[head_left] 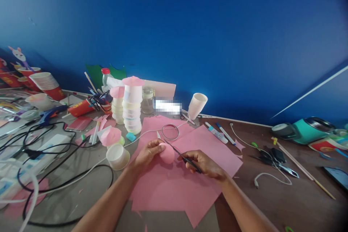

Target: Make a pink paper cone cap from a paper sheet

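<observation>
Between thumb and fingers, my left hand (149,152) pinches a small rounded piece of pink paper (167,154). My right hand (199,163) is wrapped round the dark handles of a pair of scissors (178,152), whose blades point up and left along the upper right edge of the piece. Both hands are over large pink sheets (163,194) that overlap on the table. A white cup (117,156) lies left of my left hand, near a cup with a pink paper top (111,136).
Stacked cups with pink tops (132,108) and a glass jar (148,100) stand behind. Black cables (67,145) and a power strip (51,152) lie left. A glue pen (216,133), a marker (225,134), wooden sticks (296,161) and a teal cup (312,132) are right.
</observation>
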Demonstrator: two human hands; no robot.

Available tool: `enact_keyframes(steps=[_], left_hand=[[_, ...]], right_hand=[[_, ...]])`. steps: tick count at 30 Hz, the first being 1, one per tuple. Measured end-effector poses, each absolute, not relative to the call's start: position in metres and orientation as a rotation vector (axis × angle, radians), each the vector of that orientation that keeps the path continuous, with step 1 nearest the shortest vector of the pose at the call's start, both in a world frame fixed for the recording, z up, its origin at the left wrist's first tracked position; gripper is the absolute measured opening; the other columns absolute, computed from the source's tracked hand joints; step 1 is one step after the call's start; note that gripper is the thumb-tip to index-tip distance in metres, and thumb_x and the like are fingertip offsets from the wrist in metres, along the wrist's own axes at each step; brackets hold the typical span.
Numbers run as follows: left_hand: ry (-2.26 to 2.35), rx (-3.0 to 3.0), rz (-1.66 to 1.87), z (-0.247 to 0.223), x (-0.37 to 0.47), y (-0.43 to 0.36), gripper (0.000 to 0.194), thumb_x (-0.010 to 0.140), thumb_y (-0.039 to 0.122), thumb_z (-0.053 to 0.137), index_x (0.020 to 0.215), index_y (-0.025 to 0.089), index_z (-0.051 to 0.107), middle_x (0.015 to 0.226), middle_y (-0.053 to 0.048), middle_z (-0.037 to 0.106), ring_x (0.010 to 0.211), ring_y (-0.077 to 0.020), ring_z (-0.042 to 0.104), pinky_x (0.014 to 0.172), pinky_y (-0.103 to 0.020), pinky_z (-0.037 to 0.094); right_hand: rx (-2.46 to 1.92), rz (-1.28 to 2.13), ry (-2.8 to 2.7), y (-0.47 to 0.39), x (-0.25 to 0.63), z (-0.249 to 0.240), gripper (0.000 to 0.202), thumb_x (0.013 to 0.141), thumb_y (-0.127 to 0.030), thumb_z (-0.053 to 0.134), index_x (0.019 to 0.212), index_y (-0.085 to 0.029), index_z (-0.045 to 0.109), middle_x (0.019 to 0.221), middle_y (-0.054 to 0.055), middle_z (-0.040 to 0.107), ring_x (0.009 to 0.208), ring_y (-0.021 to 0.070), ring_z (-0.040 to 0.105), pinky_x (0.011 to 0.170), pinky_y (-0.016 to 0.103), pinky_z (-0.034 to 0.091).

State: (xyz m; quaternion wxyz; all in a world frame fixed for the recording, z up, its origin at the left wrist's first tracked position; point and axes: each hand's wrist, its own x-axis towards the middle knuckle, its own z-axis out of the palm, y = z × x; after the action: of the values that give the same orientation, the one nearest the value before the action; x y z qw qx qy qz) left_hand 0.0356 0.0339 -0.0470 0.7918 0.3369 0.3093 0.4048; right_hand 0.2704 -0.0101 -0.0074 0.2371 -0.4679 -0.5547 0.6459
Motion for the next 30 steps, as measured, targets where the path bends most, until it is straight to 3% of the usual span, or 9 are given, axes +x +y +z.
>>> enact_keyframes(steps=[5,7,11,13,19,30], left_hand=[[0.647,0.674,0.912,-0.043,0.037,0.035,0.028,0.069,0.031,0.086,0.07,0.014,0.063,0.061,0.001,0.063,0.054,-0.0104,0.058,0.054,-0.022,0.047],[0.632,0.654,0.936,-0.042,0.037,0.036,0.029,0.068,0.031,0.086,0.07,0.014,0.062,0.062,0.0,0.064,0.055,-0.0113,0.058,0.054,-0.023,0.048],[0.613,0.614,0.983,-0.041,0.037,0.038,0.028,0.069,0.029,0.086,0.07,0.015,0.062,0.064,0.001,0.063,0.058,-0.013,0.059,0.056,-0.028,0.053],[0.588,0.615,1.0,-0.042,0.038,0.038,0.027,0.072,0.028,0.084,0.07,0.015,0.061,0.066,0.0,0.063,0.059,-0.0138,0.06,0.056,-0.029,0.055],[0.56,0.585,1.053,-0.043,0.04,0.04,0.028,0.075,0.027,0.082,0.068,0.015,0.057,0.068,0.0,0.064,0.059,-0.0153,0.061,0.051,-0.032,0.057],[0.559,0.621,1.049,-0.046,0.038,0.041,0.03,0.076,0.033,0.08,0.069,0.015,0.057,0.07,-0.002,0.065,0.058,-0.0175,0.063,0.054,-0.035,0.057]], right_hand=[[-1.317,1.629,-1.496,-0.008,0.27,-0.019,0.046,0.074,-0.047,0.069,0.106,-0.014,0.069,0.068,-0.001,0.057,0.057,0.0104,0.046,0.056,0.025,0.036],[-1.387,1.307,-1.593,-0.006,0.269,-0.028,0.041,0.08,-0.044,0.063,0.107,-0.015,0.069,0.071,0.001,0.06,0.061,0.0135,0.05,0.062,0.028,0.039],[-1.601,0.315,-1.848,-0.001,0.266,-0.048,0.031,0.083,-0.031,0.057,0.106,-0.015,0.071,0.068,0.003,0.064,0.072,0.0199,0.055,0.081,0.037,0.037],[-1.688,0.078,-1.899,-0.001,0.266,-0.055,0.035,0.084,-0.027,0.055,0.113,-0.015,0.068,0.074,0.005,0.068,0.079,0.0224,0.058,0.084,0.037,0.034],[-1.971,-0.084,-1.89,-0.002,0.264,-0.059,0.048,0.085,-0.028,0.058,0.13,-0.012,0.058,0.095,0.011,0.075,0.094,0.0272,0.061,0.09,0.04,0.03],[-2.088,-0.21,-1.973,-0.003,0.267,-0.058,0.039,0.091,-0.034,0.061,0.127,-0.021,0.062,0.101,0.011,0.07,0.097,0.0288,0.059,0.082,0.039,0.033]])
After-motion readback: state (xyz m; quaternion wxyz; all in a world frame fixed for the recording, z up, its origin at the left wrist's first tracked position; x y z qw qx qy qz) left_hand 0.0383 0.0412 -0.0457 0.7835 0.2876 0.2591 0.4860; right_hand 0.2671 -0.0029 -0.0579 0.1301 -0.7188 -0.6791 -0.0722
